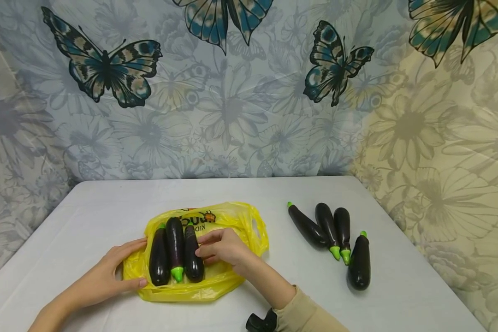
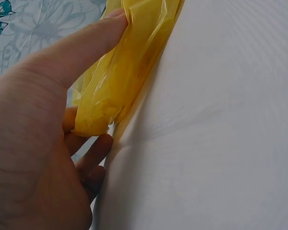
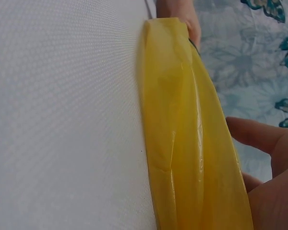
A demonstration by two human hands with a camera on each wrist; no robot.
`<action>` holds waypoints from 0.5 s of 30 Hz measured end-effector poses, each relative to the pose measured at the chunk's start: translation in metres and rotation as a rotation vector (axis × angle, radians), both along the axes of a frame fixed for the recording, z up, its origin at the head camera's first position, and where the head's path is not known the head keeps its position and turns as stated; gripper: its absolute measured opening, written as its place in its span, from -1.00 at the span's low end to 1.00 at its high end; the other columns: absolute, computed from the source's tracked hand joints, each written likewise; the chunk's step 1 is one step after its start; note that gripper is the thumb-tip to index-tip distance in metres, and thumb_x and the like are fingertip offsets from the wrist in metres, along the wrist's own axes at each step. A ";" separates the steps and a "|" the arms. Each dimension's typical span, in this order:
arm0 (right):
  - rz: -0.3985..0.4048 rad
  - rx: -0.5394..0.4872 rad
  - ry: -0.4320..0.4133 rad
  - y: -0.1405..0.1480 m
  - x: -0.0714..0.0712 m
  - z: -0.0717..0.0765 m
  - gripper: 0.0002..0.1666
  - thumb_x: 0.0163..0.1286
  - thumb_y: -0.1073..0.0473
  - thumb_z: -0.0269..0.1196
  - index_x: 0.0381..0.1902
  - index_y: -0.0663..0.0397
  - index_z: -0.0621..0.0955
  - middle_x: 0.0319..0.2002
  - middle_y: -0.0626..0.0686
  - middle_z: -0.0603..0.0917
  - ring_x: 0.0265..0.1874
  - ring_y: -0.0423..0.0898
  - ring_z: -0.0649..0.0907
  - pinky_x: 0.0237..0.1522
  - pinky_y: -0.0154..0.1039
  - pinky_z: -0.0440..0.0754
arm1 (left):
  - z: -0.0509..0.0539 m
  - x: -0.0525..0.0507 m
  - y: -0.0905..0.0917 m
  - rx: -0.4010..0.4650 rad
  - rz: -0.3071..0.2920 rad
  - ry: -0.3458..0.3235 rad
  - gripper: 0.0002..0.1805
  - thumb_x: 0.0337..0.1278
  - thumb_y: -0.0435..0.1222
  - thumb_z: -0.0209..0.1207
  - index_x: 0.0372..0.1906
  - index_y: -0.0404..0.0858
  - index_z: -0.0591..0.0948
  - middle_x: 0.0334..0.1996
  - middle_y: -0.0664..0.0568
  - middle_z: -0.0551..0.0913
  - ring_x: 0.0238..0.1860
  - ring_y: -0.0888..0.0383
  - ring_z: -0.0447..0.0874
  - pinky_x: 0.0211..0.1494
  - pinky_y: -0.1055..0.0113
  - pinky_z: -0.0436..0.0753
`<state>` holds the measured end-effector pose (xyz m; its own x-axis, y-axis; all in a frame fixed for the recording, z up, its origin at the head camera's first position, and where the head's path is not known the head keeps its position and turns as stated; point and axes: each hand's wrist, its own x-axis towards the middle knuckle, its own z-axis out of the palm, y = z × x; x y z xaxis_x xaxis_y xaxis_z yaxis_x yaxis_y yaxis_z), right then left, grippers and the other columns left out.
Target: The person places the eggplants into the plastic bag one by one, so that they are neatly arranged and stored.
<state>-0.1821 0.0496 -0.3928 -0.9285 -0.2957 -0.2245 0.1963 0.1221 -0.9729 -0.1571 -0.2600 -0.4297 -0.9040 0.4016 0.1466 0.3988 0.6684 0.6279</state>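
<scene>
A: Head camera first: what lies towards seven o'clock?
B: A crinkled yellow plastic bag (image 1: 216,287), on the white table (image 1: 108,205). Three long, glossy, dark-purple eggplants (image 1: 174,244) with bright green ends lie side by side on it (or in it; I can't tell which). The middle one's green end points to six, its neighbours' to twelve.
A: And the hands?
B: The left hand (image 1: 114,269), at the bag's nine o'clock, touches its edge, thumb and fingers spread apart. The right hand (image 1: 226,249), at the bag's three, rests loosely extended fingertips against the nearest eggplant (image 1: 193,267).
A: Anything at four o'clock?
B: Four similar loose eggplants (image 1: 358,265), grouped on the table.
A: Left wrist camera?
B: Thumb on the yellow plastic towards eleven; slightly bent fingers at eight, beside its lower end.
A: Right wrist camera?
B: Yellow plastic from twelve down to five, and the hand at four, fingers partly hidden behind it.
</scene>
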 end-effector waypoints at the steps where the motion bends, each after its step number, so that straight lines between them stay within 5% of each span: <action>1: 0.005 -0.003 -0.001 0.000 0.001 0.000 -0.72 0.16 0.36 0.44 -0.13 0.26 0.71 -0.35 0.07 0.69 -0.39 -0.05 0.70 -0.22 -0.11 0.69 | 0.001 0.000 0.000 0.006 0.003 -0.011 -0.08 -0.02 0.04 0.44 0.46 -0.10 0.32 0.40 -0.12 0.29 0.33 -0.24 0.16 0.17 -0.40 0.20; 15: 0.032 -0.031 -0.010 0.000 0.001 -0.003 -0.70 0.15 0.43 0.41 -0.11 0.25 0.71 -0.37 0.11 0.69 -0.39 -0.03 0.71 -0.23 -0.10 0.69 | 0.003 0.001 0.000 0.027 -0.010 -0.030 -0.04 -0.02 0.01 0.45 0.48 -0.12 0.28 0.42 -0.14 0.25 0.36 -0.30 0.11 0.18 -0.42 0.16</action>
